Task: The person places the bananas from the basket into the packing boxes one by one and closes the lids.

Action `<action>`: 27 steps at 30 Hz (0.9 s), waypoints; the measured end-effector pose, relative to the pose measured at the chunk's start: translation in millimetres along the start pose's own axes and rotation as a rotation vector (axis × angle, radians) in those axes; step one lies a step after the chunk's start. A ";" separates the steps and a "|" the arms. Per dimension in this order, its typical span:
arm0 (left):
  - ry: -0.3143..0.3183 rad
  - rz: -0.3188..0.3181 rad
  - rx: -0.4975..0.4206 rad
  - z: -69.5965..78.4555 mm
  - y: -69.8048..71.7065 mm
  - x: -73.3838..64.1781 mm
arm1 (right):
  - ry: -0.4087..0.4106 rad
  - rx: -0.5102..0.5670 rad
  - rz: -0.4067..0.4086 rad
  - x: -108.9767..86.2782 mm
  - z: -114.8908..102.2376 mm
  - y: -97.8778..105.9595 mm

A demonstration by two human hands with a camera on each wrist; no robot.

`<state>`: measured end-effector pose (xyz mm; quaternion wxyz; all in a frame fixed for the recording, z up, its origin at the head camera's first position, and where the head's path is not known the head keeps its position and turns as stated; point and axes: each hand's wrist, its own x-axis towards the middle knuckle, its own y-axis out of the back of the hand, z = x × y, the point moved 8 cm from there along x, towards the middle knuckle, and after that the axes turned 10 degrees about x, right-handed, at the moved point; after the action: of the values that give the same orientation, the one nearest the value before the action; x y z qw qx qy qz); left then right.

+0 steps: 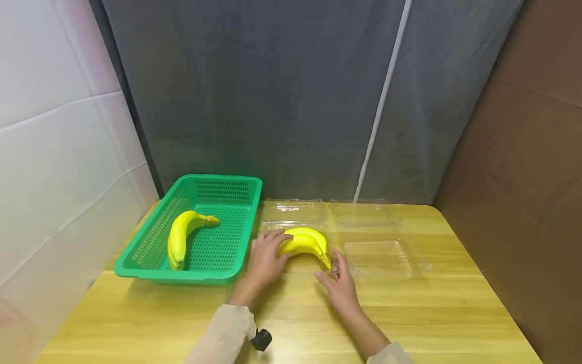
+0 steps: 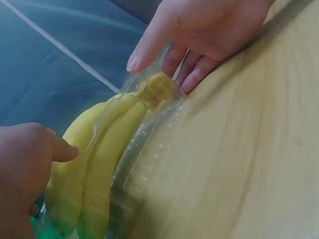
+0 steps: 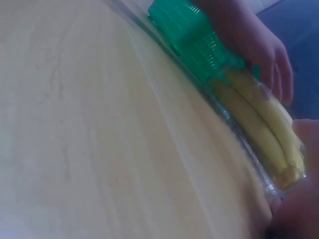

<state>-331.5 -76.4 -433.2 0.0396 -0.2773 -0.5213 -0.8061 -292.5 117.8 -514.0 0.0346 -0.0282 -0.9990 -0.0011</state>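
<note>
A bunch of yellow bananas (image 1: 303, 241) lies near the middle of the table, inside clear plastic packaging (image 2: 149, 144) that covers it in both wrist views. My left hand (image 1: 267, 255) rests over the bunch's left end, fingers laid on the top and thumb on the near side. At the stem end, my right hand (image 1: 341, 288) has its thumb and fingers spread about the packaging's corner. In the left wrist view, the right fingers look nearly straight beside the banana stem (image 2: 158, 89). Another banana bunch (image 1: 182, 235) lies in the green basket (image 1: 247, 232).
Behind and right of the bunch, several clear plastic containers (image 1: 379, 258) stand on the wooden table (image 1: 409, 313). The basket is left of my left hand. A grey curtain (image 1: 273, 101) rises along the back, with a brown panel (image 1: 523, 177) to the right.
</note>
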 end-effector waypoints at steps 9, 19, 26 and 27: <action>0.064 0.013 -0.138 -18.1 -0.1 -21.7 | -0.032 -0.032 0.000 1.3 -9.3 0.2; 0.239 -0.039 -0.370 -34.4 -10.4 -46.3 | -0.095 -0.087 -0.003 8.6 -12.6 -0.6; 0.393 -0.081 -0.591 -46.6 -19.7 -61.5 | -0.103 -0.083 -0.056 17.1 -17.9 -5.7; 0.424 -0.098 -0.634 -48.8 -22.0 -63.7 | -0.098 -0.083 -0.067 19.1 -19.1 -6.4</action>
<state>-305.3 -122.9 -497.1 0.0201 -0.0776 -0.2391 -0.9677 -310.5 112.4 -493.6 -0.0154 0.0037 -0.9990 -0.0424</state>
